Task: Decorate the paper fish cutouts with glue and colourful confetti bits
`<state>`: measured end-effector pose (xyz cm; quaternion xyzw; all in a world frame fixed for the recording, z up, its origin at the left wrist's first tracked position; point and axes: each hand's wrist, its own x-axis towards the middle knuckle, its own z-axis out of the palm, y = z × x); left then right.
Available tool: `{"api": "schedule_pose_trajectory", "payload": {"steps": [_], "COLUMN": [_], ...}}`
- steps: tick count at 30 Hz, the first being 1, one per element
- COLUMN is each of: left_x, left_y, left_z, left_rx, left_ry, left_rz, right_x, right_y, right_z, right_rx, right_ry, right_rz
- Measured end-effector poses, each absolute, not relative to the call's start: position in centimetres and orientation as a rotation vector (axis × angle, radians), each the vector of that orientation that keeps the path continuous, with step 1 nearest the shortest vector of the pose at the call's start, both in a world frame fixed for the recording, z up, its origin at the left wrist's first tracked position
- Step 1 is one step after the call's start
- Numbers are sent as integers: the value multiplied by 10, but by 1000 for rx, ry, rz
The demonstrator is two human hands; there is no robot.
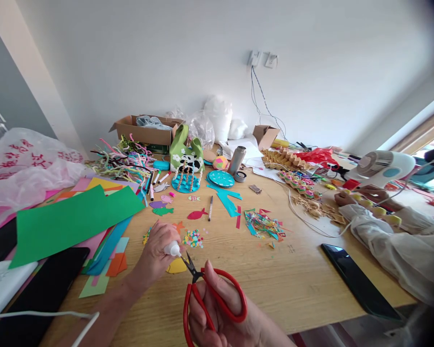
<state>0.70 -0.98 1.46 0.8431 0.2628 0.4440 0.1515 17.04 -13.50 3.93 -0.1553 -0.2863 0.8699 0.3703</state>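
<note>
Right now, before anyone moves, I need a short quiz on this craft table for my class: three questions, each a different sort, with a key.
1. Multiple choice: What does the left hand hold? A) a marker; B) a small white bottle; C) a metal flask.
2. True or false: The scissors in the right hand have their blades open.
3. Fill in: The big sheets on top of the paper pile are ____.

Key: 1 B; 2 true; 3 green.

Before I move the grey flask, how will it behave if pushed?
The flask is tall and narrow, so a high push could tip it. Its round sides suggest it would roll once down. Its smooth, metallic-looking surface may be slightly slippery.
</note>
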Motion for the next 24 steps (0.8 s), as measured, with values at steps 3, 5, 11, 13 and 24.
{"api": "schedule_pose_trajectory", "payload": {"steps": [3,5,11,13,24], "left_x": [7,6,4,4,2], "left_y": [-10,-10,-9,-9,-14], "left_z": [12,11,9,9,14], "left_rx": [2434,2454,2529,2552,2581], "left_ry": [784,788,793,787,791], "left_rz": [1269,1282,1268,1269,1282], "right_x": [171,172,174,175,195], "right_y": [-135,-135,-135,-135,-131], "right_z": [40,41,39,39,77], "right_rx": [-421,-437,-596,-672,-1113], "right_ry": [-725,-721,-788,-807,-1352], "right_rz": [2232,2230,2216,2206,1855]}}
